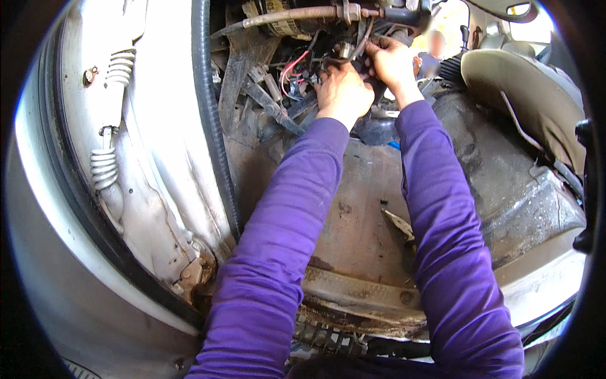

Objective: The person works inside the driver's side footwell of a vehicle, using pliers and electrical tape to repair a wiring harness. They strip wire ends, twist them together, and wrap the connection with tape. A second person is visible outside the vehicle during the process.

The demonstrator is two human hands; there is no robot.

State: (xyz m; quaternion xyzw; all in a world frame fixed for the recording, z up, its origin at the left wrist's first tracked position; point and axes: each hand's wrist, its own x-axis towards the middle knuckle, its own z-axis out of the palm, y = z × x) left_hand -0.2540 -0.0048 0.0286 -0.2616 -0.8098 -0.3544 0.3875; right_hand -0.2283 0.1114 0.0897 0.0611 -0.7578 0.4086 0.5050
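Both my arms, in purple sleeves, reach up among the exposed parts under a vehicle's dashboard. My left hand [344,91] is closed, its fingers curled in among dark parts just below a small shiny metal fitting [344,50]. Close beside it, my right hand [391,63] is closed too, thumb and fingers bent around something dark next to a thin dark cable [364,41]. What either hand grips is hidden by the fingers and shadow. Loose red wires [289,71] hang left of my left hand. Above runs a cable with a ribbed copper-coloured sleeve [309,12].
Pliers [399,224] lie on the worn, bare metal floor [353,221] by my right forearm. A metal bracket [271,104] juts out left of my hands. The door frame with a black ribbed seal [218,120] stands left, a beige seat [524,95] right. Another person [430,64] is beyond.
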